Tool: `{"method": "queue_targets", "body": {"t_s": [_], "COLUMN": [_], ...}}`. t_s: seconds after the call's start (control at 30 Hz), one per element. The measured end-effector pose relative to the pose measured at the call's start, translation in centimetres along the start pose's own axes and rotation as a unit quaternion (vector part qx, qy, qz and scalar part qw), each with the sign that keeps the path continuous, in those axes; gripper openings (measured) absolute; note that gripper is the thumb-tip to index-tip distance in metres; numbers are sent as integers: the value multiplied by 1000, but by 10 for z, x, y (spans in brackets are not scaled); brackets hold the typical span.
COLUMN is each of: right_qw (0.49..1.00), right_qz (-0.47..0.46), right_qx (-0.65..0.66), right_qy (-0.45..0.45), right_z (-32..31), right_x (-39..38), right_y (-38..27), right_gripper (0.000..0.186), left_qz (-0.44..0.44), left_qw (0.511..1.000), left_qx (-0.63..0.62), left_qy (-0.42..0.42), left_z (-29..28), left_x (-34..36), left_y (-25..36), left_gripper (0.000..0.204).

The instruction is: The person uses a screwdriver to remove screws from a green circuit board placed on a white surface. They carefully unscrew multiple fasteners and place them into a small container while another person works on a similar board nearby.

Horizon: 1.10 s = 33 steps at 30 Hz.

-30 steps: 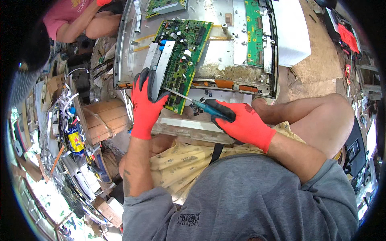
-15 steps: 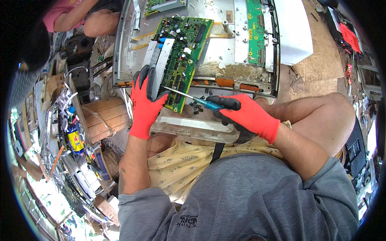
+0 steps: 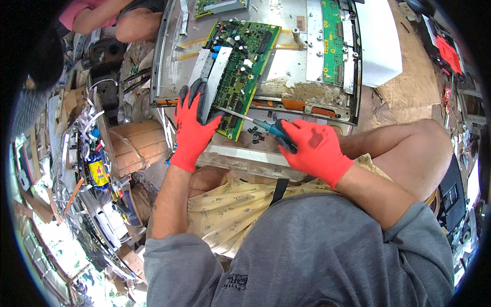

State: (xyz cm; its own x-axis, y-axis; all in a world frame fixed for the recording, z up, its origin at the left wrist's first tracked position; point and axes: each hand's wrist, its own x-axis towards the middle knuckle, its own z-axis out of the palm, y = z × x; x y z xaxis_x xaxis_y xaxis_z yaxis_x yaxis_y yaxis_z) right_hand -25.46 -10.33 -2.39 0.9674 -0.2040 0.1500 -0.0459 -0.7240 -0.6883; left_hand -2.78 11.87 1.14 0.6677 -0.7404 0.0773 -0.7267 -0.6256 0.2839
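My left hand [image 3: 196,128], in a red glove with dark fingers, grips the near end of a green circuit board [image 3: 250,66]. Its fingers lie along a silver metal strip [image 3: 217,77] on the board, and the thumb is at the board's near edge. A screwdriver [image 3: 266,126] with a teal handle is held in my right hand [image 3: 314,148], gloved the same way, its fingers wrapped round the handle. The shaft points left, and its tip reaches the board beside the strip, close to my left thumb. Exactly what the tip touches is too small to tell.
Beneath the board lies a large metal panel [image 3: 286,69] with a long green board [image 3: 332,46] at its right. Small black pieces [image 3: 255,134] are scattered before it. A white block [image 3: 381,46] stands right; another person's arm [image 3: 99,18] shows far left. Cables and scrap [image 3: 92,153] crowd the left.
My right hand has rolled over on the screwdriver, so the back of the glove now faces up. The tip stays at the board. My left hand keeps its grip; the whole view has shifted slightly.
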Motion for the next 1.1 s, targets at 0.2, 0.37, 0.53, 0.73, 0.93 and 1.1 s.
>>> {"method": "queue_targets", "body": {"t_s": [0.2, 0.37, 0.53, 0.73, 0.93, 1.1], "right_qw": [846, 749, 992, 842, 667, 858], "right_qz": [302, 349, 10, 298, 382, 216], "right_qx": [400, 478, 116, 409, 542, 455], "right_qy": [-178, -298, 48, -187, -340, -101], "right_z": [-13, -32, -15, -35, -33, -16], "right_x": [17, 24, 4, 12, -7, -20], "right_y": [5, 13, -4, 1, 23, 8], "right_gripper": [31, 23, 30, 33, 43, 33], "left_qz": [21, 30, 79, 60, 47, 62], "left_qw": [1000, 999, 992, 996, 998, 997], "left_qx": [12, 14, 102, 60, 33, 48], "left_qy": [-6, 18, -14, -25, -16, -1], "left_z": [-1, 4, 1, -2, -4, -8], "left_x": [1, -2, -4, -3, -1, -2], "left_y": [-2, 4, 10, 11, 13, 28], "left_gripper": [85, 79, 47, 41, 41, 40]}}
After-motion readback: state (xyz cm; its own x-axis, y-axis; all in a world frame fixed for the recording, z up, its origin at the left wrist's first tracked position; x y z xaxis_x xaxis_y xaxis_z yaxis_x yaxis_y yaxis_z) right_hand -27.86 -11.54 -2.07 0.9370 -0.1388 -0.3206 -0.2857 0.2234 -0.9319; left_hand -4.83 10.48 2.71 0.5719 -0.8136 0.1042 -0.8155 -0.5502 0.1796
